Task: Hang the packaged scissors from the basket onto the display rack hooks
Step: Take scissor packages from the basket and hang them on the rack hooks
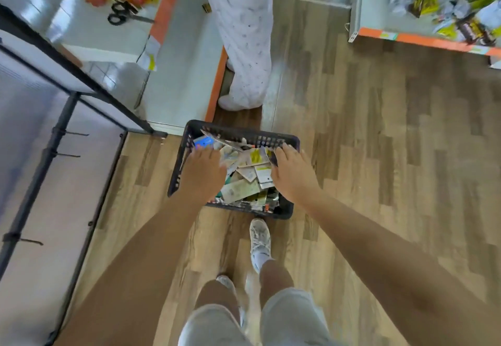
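Packaged scissors (245,180) fill the basket (282,139) — fingers (202,153) seemingly just above.

"Where does the single view sit?"

"On the person's head, facing steeply down and forward. Both forearms stretch away from the lens toward a basket (287,211) on the wooden floor (379,156)."

"How close?"

"Standing height above it. The wide lens bends the display rack (51,153) at left and the shelf (423,38) at upper right."
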Tool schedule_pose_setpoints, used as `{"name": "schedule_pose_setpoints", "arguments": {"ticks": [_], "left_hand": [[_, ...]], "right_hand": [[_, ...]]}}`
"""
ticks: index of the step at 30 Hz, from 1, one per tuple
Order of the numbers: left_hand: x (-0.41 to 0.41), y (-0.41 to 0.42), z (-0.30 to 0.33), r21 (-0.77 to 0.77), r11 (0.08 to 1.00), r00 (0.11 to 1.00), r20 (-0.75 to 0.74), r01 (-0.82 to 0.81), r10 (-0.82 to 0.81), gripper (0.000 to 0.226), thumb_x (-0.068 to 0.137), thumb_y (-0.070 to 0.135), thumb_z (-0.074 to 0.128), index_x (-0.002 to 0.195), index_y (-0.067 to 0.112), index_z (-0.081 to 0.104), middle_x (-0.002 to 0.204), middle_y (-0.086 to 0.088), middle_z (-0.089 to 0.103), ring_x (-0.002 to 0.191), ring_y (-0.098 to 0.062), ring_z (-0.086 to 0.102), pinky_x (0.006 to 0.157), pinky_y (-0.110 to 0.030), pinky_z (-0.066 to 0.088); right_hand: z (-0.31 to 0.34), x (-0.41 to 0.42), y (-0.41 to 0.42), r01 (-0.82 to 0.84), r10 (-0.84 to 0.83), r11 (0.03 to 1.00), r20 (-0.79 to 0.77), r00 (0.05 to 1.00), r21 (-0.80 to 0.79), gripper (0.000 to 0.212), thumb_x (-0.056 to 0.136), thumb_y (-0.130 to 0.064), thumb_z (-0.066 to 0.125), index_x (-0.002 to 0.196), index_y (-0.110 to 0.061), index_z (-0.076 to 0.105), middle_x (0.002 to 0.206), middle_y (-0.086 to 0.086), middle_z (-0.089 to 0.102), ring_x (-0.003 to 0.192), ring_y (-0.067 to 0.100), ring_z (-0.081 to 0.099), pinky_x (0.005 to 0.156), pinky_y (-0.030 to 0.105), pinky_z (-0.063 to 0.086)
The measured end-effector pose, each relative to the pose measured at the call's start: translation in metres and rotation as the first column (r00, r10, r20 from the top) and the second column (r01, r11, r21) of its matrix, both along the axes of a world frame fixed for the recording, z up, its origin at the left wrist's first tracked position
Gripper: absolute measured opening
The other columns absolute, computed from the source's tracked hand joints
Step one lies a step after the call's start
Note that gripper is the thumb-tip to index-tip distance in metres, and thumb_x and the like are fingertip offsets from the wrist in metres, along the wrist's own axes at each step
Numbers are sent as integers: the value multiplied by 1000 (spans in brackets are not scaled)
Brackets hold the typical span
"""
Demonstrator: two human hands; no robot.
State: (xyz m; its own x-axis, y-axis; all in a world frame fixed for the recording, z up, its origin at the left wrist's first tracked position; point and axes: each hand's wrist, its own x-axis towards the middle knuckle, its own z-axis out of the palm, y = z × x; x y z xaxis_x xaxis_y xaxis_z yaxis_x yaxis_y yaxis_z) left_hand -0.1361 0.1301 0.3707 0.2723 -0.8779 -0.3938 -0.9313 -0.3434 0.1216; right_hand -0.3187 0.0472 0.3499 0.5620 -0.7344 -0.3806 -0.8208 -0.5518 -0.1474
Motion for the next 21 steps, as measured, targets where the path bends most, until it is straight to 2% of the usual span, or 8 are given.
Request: {"name": "schedule_pose_setpoints", "arguments": {"ticks": [4,9,13,17,19,21], "left_hand": [[9,-15,-57,39,999,999,-27,33,-32,37,98,25,42,122,-2,50,127,-19,52,120,-33,45,99,-39,35],[21,-21,-147,167,984,997,-48,64,-57,40,99,29,40,127,1,46,127,-17,51,120,-31,44,100,-37,33],[31,-17,-224,286,952,992,-90,109,-87,34,99,32,37,112,4,50,114,-14,55,108,-29,50,93,-38,41],[41,-9,-286,338,941,983,-176,16,46,32,99,31,40,107,3,52,110,-14,56,105,-28,51,80,-34,39],[47,-7,-311,378,926,978,-195,1,78,31,98,30,42,107,2,52,110,-15,56,104,-28,51,75,-33,37],[54,-7,-333,410,912,977,-195,-3,91,30,98,29,43,109,2,51,112,-15,55,105,-29,51,76,-34,38]], "right_hand": [[-57,1,-14,-13,18,998,-84,996,56,60,100,-32,33,150,-8,11,156,9,21,144,23,17,117,39,13],[-142,-2,-10,-26,47,991,-160,986,132,54,99,-29,35,146,-5,23,151,11,29,140,24,25,115,40,18],[-208,1,4,37,13,971,-206,979,238,52,99,-29,35,145,-7,26,152,10,27,141,22,23,116,38,16],[-268,10,12,92,-4,944,-267,964,318,54,100,-30,35,147,-6,22,154,10,24,142,23,21,115,36,18],[-293,18,15,161,-63,915,-262,963,370,51,100,-28,35,145,-5,26,150,12,29,137,25,28,110,35,24],[-317,26,17,230,-151,891,-223,963,391,43,99,-25,37,137,-4,38,138,11,42,124,25,42,100,33,34]]}}
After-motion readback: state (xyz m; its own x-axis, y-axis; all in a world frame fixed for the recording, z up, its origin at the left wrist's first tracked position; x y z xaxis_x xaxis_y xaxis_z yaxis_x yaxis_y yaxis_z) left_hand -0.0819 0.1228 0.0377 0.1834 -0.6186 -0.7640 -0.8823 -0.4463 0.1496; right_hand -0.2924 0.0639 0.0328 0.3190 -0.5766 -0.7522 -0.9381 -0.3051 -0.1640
